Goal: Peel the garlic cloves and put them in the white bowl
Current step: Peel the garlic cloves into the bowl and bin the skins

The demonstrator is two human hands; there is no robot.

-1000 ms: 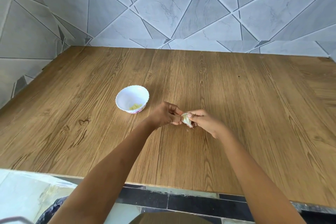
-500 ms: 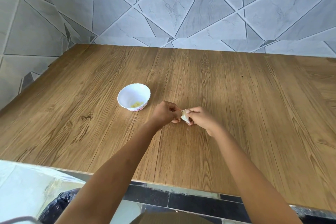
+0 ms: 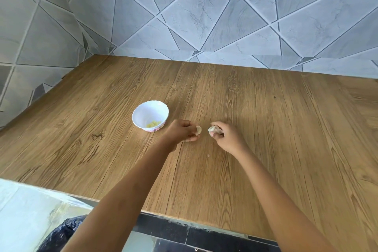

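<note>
I see a grey tiled wall (image 3: 204,16) with a triangle pattern behind and to the left. The wood-grain surface (image 3: 286,149) fills most of the view. Both forearms (image 3: 126,190) reach in from the bottom edge over its near edge. Dark floor tiles (image 3: 173,233) show below that edge, and dark patterned cloth (image 3: 61,233) is at bottom left.

The white bowl (image 3: 150,102) has a scalloped rim and sits upright on the surface, left of centre. A few yellowish peeled cloves (image 3: 153,124) lie in its bottom.

The left hand (image 3: 180,131) is just right of the bowl and not touching it. Its fingers (image 3: 191,138) are curled and pinch a pale garlic clove (image 3: 198,130) at the tips. The clove is held just above the surface, or touching it; I can't tell which.

The right hand (image 3: 227,137) is near the left with a clear gap between them. Its fingers (image 3: 214,134) are clenched on a whitish garlic piece (image 3: 213,129). I can't tell whether that is clove or loose skin, it's too small and blurred.

A small pale fleck (image 3: 208,155) lies on the surface below the gap between the hands.
</note>
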